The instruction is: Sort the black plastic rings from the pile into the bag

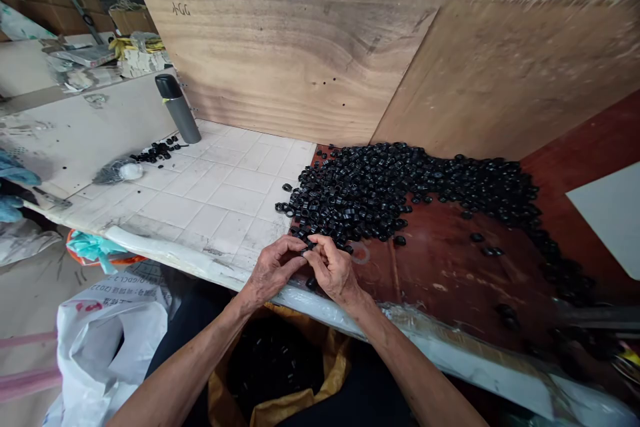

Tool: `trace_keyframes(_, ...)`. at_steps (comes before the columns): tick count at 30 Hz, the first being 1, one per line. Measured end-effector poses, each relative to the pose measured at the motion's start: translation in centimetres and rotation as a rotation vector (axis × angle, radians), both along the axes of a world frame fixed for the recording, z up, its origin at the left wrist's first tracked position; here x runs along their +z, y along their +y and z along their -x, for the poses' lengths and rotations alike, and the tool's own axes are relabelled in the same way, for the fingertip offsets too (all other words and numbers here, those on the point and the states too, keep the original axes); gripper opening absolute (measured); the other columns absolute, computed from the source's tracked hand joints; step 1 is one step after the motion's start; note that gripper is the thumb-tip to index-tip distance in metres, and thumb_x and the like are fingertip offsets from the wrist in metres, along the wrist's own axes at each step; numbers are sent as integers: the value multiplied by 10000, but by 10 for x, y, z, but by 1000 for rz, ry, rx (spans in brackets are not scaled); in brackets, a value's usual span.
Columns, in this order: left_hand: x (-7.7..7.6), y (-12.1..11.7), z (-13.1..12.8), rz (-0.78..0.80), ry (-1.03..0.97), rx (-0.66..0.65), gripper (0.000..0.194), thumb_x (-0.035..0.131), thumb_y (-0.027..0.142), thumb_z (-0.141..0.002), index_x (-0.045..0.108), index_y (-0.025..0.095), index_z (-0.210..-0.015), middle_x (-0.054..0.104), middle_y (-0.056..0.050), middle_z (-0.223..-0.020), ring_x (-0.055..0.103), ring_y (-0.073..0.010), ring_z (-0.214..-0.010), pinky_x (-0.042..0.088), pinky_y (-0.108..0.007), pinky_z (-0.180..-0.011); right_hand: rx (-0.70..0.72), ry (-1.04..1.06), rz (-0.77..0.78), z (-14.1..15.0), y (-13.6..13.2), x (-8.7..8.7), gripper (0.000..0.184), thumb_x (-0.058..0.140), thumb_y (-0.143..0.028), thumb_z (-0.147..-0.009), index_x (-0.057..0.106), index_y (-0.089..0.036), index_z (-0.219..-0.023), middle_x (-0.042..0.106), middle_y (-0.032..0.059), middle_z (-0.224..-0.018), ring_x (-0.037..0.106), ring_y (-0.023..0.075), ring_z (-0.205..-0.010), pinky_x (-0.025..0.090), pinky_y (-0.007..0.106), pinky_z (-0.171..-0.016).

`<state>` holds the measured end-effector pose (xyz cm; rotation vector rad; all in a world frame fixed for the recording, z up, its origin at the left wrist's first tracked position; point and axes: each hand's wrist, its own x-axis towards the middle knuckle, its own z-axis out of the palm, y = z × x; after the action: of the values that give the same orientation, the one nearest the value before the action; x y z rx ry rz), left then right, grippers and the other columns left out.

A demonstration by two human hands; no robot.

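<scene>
Left hand: the left hand (274, 268) is pinching at a small black part (309, 247) with thumb and fingertips, above the near edge of the work surface.
Right hand: the right hand (334, 269) is gripping the same part between thumb and bent fingers, its fingertips meeting those of the left.
Black part: it is sitting between the two hands, mostly hidden by the fingers, just on the near side of the pile.
Pile: a heap of black rings (360, 187) is spreading over the red-brown board (430, 267), trailing off to the near right; a few pieces are lying on the white tiled surface (235, 190) to the left.
Sack: an open yellow sack (340, 360) is hanging or standing below the near edge, holding dark pieces (273, 360); which, I cannot tell.
Far side: a wooden panel (280, 60) is standing upright behind the heap.
Far left: a grey flask (183, 119) is standing near the panel, with loose black pieces (157, 150) and a plastic bag (111, 171) lying nearer.
Near left: a white printed bag (107, 333) is slumping beside the person's leg.
</scene>
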<state>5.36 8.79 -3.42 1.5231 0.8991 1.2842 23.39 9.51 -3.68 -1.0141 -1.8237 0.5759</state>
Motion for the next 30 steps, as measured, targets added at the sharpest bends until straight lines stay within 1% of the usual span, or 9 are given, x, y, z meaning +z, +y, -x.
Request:
trace_keyframes(3, 1, -1, 1, 47, -43, 20, 146, 733, 292, -909, 704, 184, -1003, 682, -65, -1050, 664, -187, -989, 544, -317, -922, 49, -10, 22, -2, -2, 6, 233, 584, -346, -991, 650, -195, -1156, 634, -12, -701, 561, 134, -543, 458, 243, -548)
trace_keyframes(4, 1, -1, 1, 48, -39, 19, 146, 734, 289, -907, 708, 182, -1004, 684, -64, -1046, 664, -188, -995, 540, -319, -935, 45, -12, 30, -3, -2, 8, 184, 569, -338, -997, 682, -196, -1026, 615, -15, -661, 541, 130, -529, 442, 243, -540)
trace_keyframes(7, 1, -1, 2, 49, -40, 30, 172, 737, 297, -903, 718, 183, -1031, 688, -67, -1062, 664, -192, -1018, 536, -322, -955, 13, -8, 34, -4, -3, 12, 342, 561, -351, -998, 614, -201, -695, 511, -32, -543, 467, 115, -486, 399, 244, -518)
trace_keyframes(11, 0, -1, 2, 59, -71, 50, 196, 737, 314, -901, 715, 188, -1050, 684, -69, -1076, 663, -199, -1041, 537, -326, -965, 55, 13, 25, -4, -4, 14, 169, 641, -345, -940, 670, -192, -876, 565, -29, -632, 469, 111, -496, 405, 237, -503)
trace_keyframes(13, -1, -1, 2, 58, -66, 47, 197, 735, 316, -903, 714, 188, -1051, 687, -71, -1075, 663, -204, -1054, 536, -332, -976, 32, 1, -4, -3, -4, 14, 169, 630, -305, -945, 660, -199, -816, 543, -28, -611, 469, 118, -502, 409, 244, -512)
trace_keyframes(19, 5, -2, 4, -2, 5, 33, 170, 711, 311, -923, 702, 180, -1031, 696, -70, -1052, 685, -192, -997, 568, -320, -922, 51, 25, -2, -3, -5, 19, 115, 587, -262, -944, 685, -204, -960, 696, 46, -827, 641, 177, -707, 515, 286, -675)
trace_keyframes(22, 11, -12, 6, -121, 155, 31, 139, 651, 260, -966, 688, 192, -1081, 708, -78, -1082, 694, -196, -1022, 574, -335, -931, 3, 49, 176, 2, -18, 29, 100, 602, -290, -917, 655, -208, -890, 661, 20, -721, 608, 161, -605, 490, 266, -594)
trace_keyframes(27, 4, -57, 11, -407, 406, 77, 298, 545, 95, -986, 613, 236, -1240, 703, -82, -1182, 687, -192, -1133, 573, -340, -981, -67, 371, 748, 22, -66, 37, 170, 583, -375, -885, 570, -206, -873, 519, -71, -476, 461, 118, -375, 393, 223, -414)
trace_keyframes(30, -2, -92, 21, -415, 486, 14, 359, 503, 50, -985, 574, 237, -1283, 692, -92, -1219, 691, -178, -1134, 581, -310, -967, -83, 360, 829, 27, -97, 30, 205, 549, -388, -909, 538, -213, -803, 499, -70, -469, 456, 113, -382, 372, 216, -416)
